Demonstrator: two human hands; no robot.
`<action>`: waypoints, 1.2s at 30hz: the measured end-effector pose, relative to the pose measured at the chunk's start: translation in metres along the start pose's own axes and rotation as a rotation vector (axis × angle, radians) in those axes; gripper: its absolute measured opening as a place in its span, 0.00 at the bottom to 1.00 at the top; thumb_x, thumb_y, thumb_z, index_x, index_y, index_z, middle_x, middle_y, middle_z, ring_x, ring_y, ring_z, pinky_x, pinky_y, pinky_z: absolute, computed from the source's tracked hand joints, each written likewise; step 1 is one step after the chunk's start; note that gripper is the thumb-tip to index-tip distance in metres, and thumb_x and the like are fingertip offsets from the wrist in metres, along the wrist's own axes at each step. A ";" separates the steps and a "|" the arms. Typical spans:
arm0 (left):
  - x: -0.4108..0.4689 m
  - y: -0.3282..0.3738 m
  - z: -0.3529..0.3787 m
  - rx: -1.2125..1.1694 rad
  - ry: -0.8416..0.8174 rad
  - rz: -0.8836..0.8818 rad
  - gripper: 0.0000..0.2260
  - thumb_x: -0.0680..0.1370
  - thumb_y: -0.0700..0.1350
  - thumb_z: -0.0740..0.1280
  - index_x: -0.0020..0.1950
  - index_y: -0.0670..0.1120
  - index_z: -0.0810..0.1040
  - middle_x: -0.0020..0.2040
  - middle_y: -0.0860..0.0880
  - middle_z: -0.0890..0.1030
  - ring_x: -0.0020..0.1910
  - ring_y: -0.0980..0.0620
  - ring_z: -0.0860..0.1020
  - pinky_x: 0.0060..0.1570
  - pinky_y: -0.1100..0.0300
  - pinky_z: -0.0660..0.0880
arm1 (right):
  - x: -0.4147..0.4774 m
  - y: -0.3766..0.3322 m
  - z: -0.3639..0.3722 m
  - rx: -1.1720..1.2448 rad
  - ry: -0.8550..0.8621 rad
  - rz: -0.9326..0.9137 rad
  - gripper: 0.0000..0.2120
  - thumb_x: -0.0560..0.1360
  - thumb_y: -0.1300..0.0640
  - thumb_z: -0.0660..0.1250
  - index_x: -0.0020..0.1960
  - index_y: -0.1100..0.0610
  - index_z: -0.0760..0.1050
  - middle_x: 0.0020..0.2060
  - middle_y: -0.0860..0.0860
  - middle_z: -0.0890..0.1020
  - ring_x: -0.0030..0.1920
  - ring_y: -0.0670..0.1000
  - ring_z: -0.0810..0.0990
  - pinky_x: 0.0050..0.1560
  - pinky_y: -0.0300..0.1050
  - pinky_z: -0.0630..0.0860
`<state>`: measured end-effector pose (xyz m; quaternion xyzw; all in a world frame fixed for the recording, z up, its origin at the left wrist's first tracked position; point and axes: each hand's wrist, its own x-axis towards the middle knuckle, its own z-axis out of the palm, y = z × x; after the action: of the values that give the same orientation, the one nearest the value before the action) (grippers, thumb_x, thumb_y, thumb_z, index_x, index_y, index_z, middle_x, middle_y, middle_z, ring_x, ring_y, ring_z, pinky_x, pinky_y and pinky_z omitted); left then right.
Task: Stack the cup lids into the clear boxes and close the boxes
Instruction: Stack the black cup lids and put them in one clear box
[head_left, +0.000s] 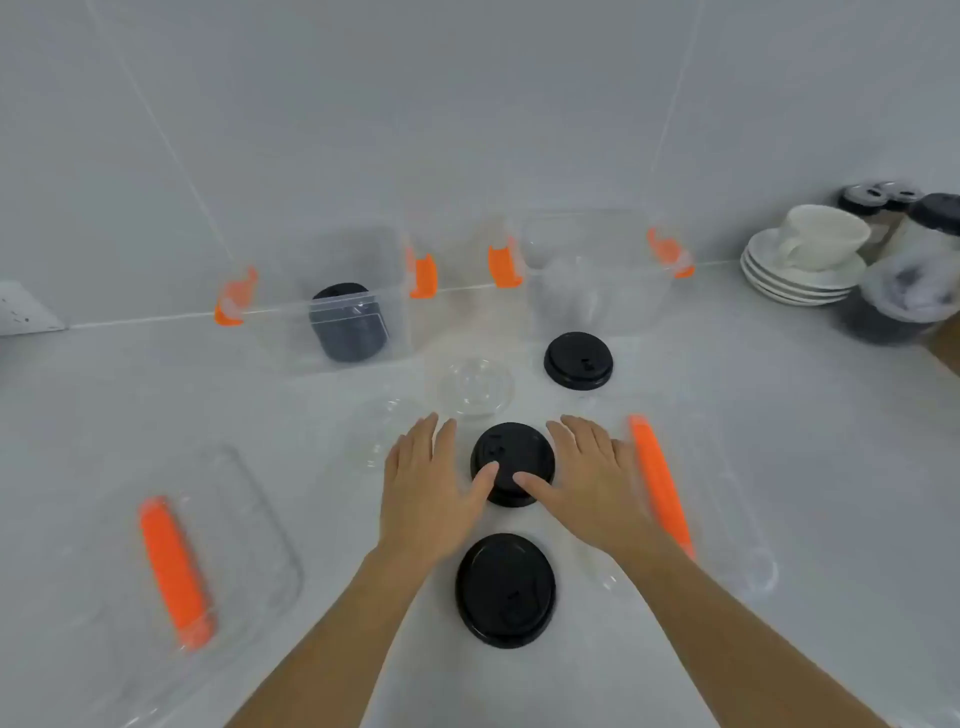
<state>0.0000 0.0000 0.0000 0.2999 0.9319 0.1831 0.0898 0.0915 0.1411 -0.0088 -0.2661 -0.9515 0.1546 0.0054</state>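
A black cup lid (511, 452) lies on the white counter between my hands. My left hand (434, 486) and my right hand (587, 478) lie flat on either side of it, both thumbs touching its top. A second black lid (505, 590) sits nearer to me, a third black lid (578, 360) farther back. Two clear lids (475, 387) (382, 431) lie left of centre. The left clear box (337, 306) with orange clips holds a stack of black lids (347, 322). The right clear box (592, 270) holds clear lids. Both boxes stand uncovered.
Two clear box covers with orange handles lie on the counter, one at the left (171, 566) and one at the right (660, 483). A white teacup on stacked saucers (810, 254) and lidded jars (904, 296) stand at the back right. A tiled wall rises behind the boxes.
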 end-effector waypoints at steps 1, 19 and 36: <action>0.002 0.000 0.002 0.014 -0.011 -0.001 0.31 0.78 0.61 0.54 0.77 0.47 0.55 0.79 0.46 0.53 0.78 0.49 0.49 0.75 0.53 0.46 | 0.001 0.001 0.002 0.018 -0.004 0.009 0.34 0.75 0.37 0.57 0.74 0.54 0.57 0.75 0.50 0.60 0.75 0.51 0.54 0.70 0.48 0.52; 0.024 0.018 0.015 -0.164 -0.218 -0.266 0.20 0.74 0.59 0.66 0.54 0.44 0.80 0.78 0.44 0.54 0.77 0.45 0.44 0.73 0.48 0.45 | 0.012 -0.008 0.010 0.414 -0.066 0.139 0.37 0.69 0.48 0.70 0.73 0.52 0.58 0.66 0.50 0.71 0.69 0.52 0.67 0.71 0.49 0.49; -0.006 0.029 -0.035 -0.873 -0.181 -0.252 0.18 0.74 0.43 0.70 0.63 0.45 0.70 0.53 0.49 0.76 0.49 0.51 0.79 0.48 0.55 0.81 | -0.003 -0.011 -0.019 0.964 0.127 0.150 0.21 0.75 0.51 0.67 0.66 0.50 0.69 0.51 0.49 0.72 0.46 0.46 0.74 0.44 0.39 0.74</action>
<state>0.0103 0.0080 0.0439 0.1332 0.7852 0.5190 0.3103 0.0905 0.1366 0.0130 -0.3101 -0.7475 0.5608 0.1749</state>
